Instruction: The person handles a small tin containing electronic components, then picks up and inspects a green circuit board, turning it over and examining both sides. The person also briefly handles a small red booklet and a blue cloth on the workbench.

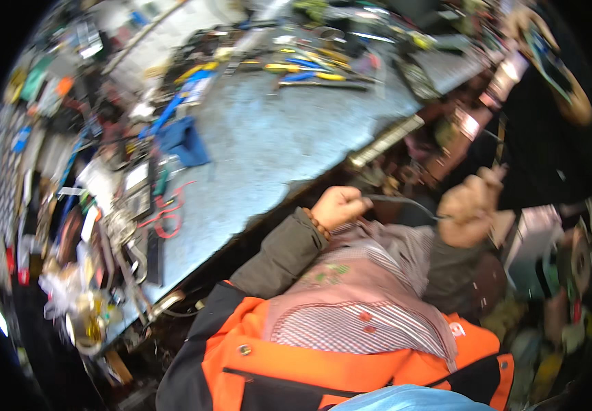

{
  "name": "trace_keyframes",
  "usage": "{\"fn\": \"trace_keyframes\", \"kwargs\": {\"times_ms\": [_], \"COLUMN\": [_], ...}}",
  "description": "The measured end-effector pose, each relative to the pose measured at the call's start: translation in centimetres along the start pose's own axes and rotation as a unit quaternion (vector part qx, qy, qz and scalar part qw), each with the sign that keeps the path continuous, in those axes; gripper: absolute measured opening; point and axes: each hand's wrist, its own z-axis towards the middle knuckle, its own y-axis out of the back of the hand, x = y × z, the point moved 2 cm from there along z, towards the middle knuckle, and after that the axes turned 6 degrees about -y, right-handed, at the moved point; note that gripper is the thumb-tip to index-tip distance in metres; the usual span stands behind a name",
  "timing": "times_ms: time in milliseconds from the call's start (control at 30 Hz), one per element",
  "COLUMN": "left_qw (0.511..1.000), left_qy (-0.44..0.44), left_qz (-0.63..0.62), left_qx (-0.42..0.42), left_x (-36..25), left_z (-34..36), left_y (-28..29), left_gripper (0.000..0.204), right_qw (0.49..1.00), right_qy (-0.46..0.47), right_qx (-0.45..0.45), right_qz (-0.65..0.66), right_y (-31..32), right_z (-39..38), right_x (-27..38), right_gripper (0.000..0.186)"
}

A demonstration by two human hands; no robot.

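Observation:
Between my two hands runs a thin grey cord or wire [405,199], slightly bowed, above my lap at the table's front edge. One end is in my left hand [339,207], closed in a fist with a brown bead bracelet at its wrist. My right hand [470,209] is raised farther right, fingers curled and blurred by motion, and the cord's other end reaches it. Below the hands lies my pink apron [378,274] with checked trim.
A blue-grey worktable [268,137] slants across the view. Several pliers [309,65] lie at its back; red-handled scissors [167,216] and a blue cloth or pouch [183,142] are at its left, beside heaped tools. Another person's hand [525,27] shows at the upper right.

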Motion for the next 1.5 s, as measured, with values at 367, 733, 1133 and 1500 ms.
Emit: {"fn": "trace_keyframes", "kwargs": {"times_ms": [367, 733, 1133, 1500], "left_qw": [0.959, 0.866, 0.811, 0.807], "left_qy": [0.075, -0.235, -0.288, -0.201], "left_qz": [0.263, 0.437, 0.492, 0.192], "left_qx": [0.069, -0.058, -0.131, -0.522], "left_x": [-3.5, -9.8, -12.7, -7.5], "left_z": [-18.1, -8.5, -6.1, -12.4], "left_y": [8.5, 3.4, 9.2, 27.0], "left_gripper": [0.030, 0.022, 0.042, 0.013], "right_qw": [0.887, 0.565, 0.691, 0.663], "right_qy": [0.019, -0.117, -0.169, -0.013], "right_qx": [-0.350, 0.012, -0.235, -0.399], "right_qz": [-0.300, -0.816, -0.662, -0.633], "right_y": [18.5, 7.4, 10.3, 16.0], "right_z": [-2.2, -0.9, -0.4, 1.9], "right_x": [8.1, -7.9, -7.2, -5.6], "right_gripper": [0.031, 0.066, 0.019, 0.030]}}
